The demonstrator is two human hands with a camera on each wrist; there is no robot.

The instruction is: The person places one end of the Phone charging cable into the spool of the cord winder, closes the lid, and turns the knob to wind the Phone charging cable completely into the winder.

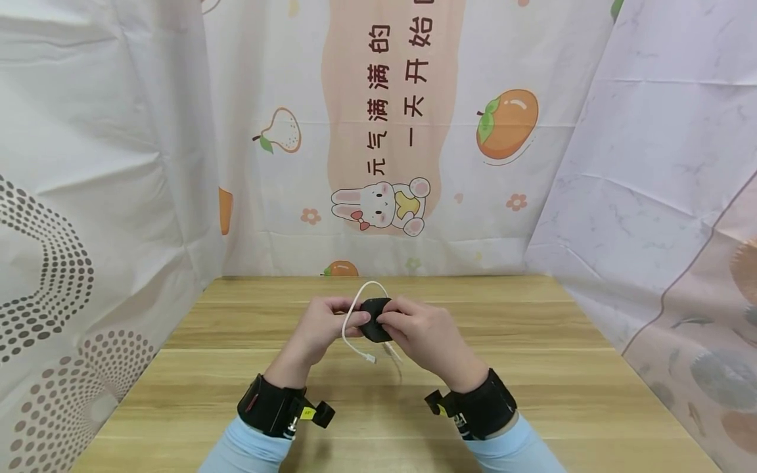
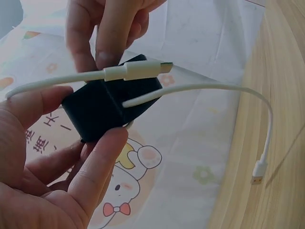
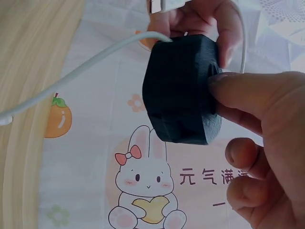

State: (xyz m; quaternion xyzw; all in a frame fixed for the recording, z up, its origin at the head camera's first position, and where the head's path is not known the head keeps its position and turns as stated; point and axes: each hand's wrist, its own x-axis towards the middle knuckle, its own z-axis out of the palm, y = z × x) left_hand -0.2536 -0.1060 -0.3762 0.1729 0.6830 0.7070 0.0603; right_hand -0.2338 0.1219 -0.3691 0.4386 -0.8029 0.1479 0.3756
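Observation:
A small black cable winder (image 1: 374, 330) with angled sides is held up above the table between both hands. My left hand (image 1: 319, 326) grips it from the left, thumb on one side and fingers on the other. On the opposite side, my right hand (image 1: 430, 334) pinches its side face (image 3: 213, 95) between thumb and index finger, the other fingers curled. A white USB cable (image 2: 205, 87) comes out of the winder. One end, a USB-C plug (image 2: 143, 70), crosses in front of it; the other, a USB-A plug (image 2: 258, 172), dangles over the table.
Beneath the hands is a wood-grain table (image 1: 236, 368). A printed curtain (image 1: 284, 197) with a rabbit and fruit hangs along its back edge, with more hanging cloth (image 1: 639, 197) at the sides. Each wrist wears a black strap (image 1: 272, 406) with a small camera.

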